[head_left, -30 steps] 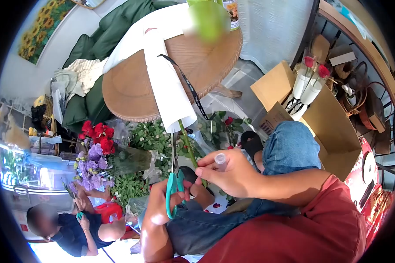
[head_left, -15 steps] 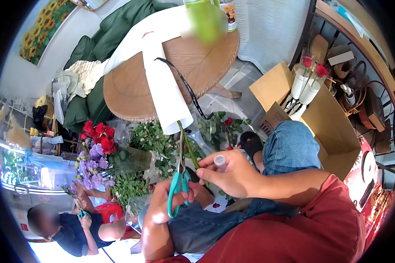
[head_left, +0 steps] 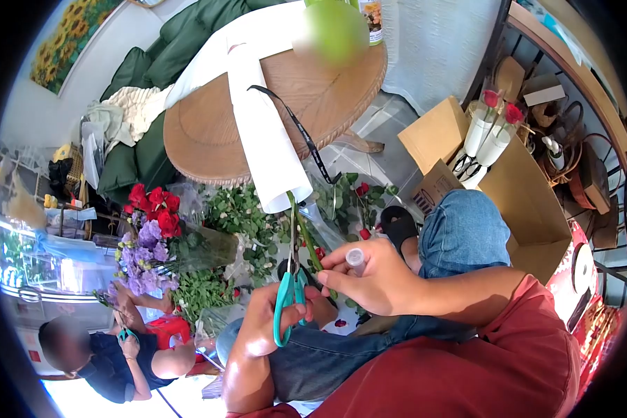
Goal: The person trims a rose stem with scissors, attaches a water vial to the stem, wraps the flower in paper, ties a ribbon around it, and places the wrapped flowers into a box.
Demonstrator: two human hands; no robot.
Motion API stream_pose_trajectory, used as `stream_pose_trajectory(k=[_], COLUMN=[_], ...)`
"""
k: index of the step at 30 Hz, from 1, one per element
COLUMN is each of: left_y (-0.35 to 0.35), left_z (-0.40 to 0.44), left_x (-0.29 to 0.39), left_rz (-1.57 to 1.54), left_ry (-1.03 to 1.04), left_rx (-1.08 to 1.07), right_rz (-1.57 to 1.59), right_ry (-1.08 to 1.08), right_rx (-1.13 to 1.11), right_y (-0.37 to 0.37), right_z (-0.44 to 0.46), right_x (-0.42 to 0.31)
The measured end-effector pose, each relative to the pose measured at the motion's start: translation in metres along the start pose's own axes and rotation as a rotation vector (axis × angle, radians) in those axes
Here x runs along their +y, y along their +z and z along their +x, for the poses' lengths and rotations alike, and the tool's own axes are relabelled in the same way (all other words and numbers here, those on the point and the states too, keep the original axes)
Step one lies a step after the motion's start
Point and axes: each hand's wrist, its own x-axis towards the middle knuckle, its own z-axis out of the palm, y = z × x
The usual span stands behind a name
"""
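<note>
Green, slender plant stem [head_left: 306,240] sits mid-view in my feed, running from the mouth of a rolled white paper tube [head_left: 265,139] down into the right hand [head_left: 373,279].

At my far left I see a co-worker in a dark top [head_left: 108,366], 1 hand [head_left: 130,350] at a small teal-handled tool. Right of that person come ruffled lilac flowers [head_left: 146,254] and, just above them in my view, a cluster of deep red roses [head_left: 153,207]. Cut green foliage [head_left: 233,209] spreads over the floor beside them, and beyond it stands a brown wooden table with a carved rim [head_left: 205,136]. The paper tube lies across the table and juts past its edge; a black lettered strap [head_left: 305,136] runs down next to it.

Next I have the left hand [head_left: 261,317], its fingers curled around the teal plastic handles of long-bladed metal scissors [head_left: 285,289]. The blades point toward the tube's mouth, alongside the stem; I can't tell whether they touch it. The right hand pinches the stem between thumb and fingertips, with a small translucent plastic cylinder [head_left: 355,259] tucked among its fingers.

Farther right are a blue denim knee [head_left: 463,233] and a brown cardboard box [head_left: 536,209]. At the box's far-left corner, 2 single red roses [head_left: 514,113] rise from white cylindrical holders [head_left: 493,148].
</note>
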Motion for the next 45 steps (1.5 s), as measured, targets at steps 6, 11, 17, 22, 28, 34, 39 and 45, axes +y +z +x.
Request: stream_pose_trajectory(k=[6,11,17,22,28,34,39,45], left_y=[0.007,0.008,0.001,-0.014,-0.057,-0.09,-0.1,-0.11], left_z=[-0.001,-0.001,-0.002,-0.014,-0.025,0.049,0.103,0.133], left_x=[0.008,0.004,-0.002,0.001,0.004,0.065,0.122,0.125], left_rz=[-0.004,0.13,0.133,0.263,0.125,1.051,1.278,1.369], left_ry=[0.004,-0.026,-0.011,-0.018,0.359,0.342,0.247,0.307], left_rx=[0.034,0.083,0.063,0.031,0.165,0.953,1.005,1.008], right_rz=[-0.022,-0.012,0.014,-0.265,-0.46,-0.516,-0.611,-0.541], right_ry=[-0.058,-0.002,-0.006,-0.111,-0.172,-0.146,-0.245,-0.29], right_rx=[-0.005,-0.02,0.018,0.023,0.037,0.071,0.16,0.144], right_y=[-0.001,-0.003,-0.002,-0.006,-0.007,-0.009,-0.009,-0.01], right_z=[0.0,0.001,-0.003,-0.015,-0.015,0.001,0.004,0.007], right_x=[0.0,0.0,0.003,0.025,0.044,0.069,0.085,0.06])
